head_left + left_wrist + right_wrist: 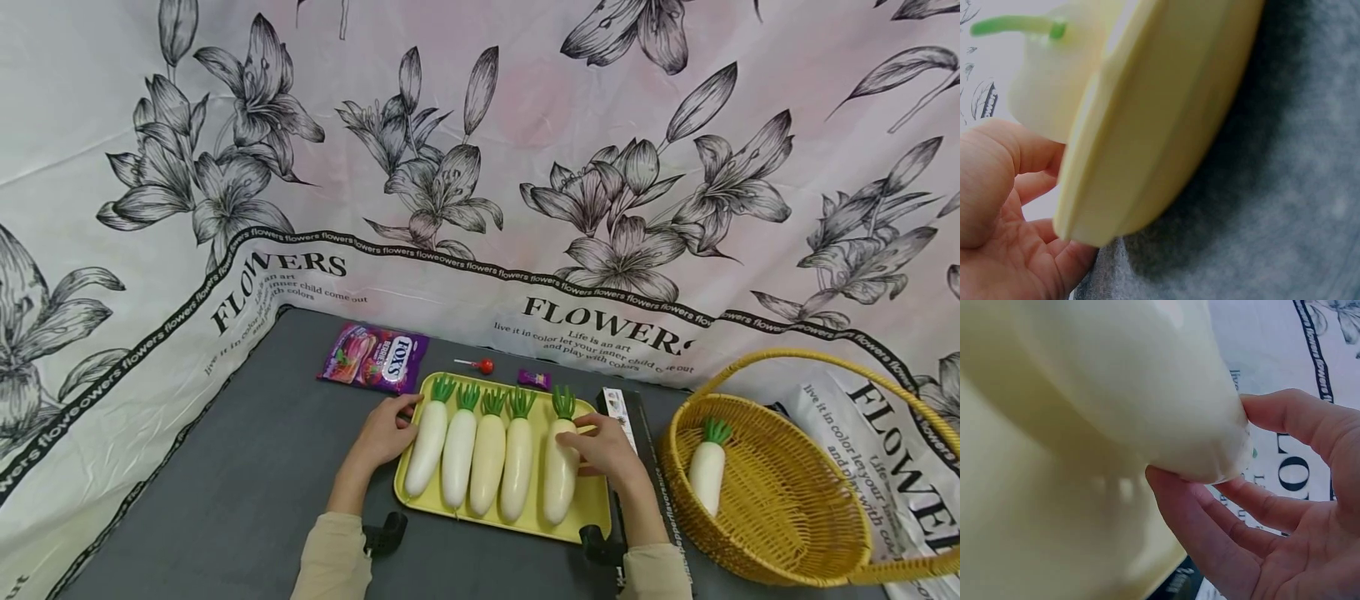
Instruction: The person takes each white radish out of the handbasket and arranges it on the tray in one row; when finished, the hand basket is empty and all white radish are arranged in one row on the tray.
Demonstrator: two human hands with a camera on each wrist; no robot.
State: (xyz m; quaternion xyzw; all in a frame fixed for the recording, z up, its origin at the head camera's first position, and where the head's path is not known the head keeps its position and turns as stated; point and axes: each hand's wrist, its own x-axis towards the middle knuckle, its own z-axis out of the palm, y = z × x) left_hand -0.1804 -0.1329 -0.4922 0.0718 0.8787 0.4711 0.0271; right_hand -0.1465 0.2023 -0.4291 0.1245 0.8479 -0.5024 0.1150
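Note:
A yellow tray [592, 500] bears several white radishes with green tops, side by side. At the tray's left edge, my left hand [384, 433] grips the rim; in the left wrist view its fingers [1075, 259] wrap the tray's outer side. My right hand [606, 454] pinches the rightmost radish [558, 487] near its upper part. In the right wrist view, the thumb and fingers [1175, 497] meet this radish's rounded end from two sides. A gap separates it from the neighbouring radish [517, 467], and its body lies over the tray.
A yellow wicker basket [847, 508] with one radish [707, 475] stands at the right. Behind the tray are a purple candy bag [375, 358], a red lollipop [486, 366] and a small purple packet [534, 379]. A long black-and-white box [648, 450] lies between tray and basket.

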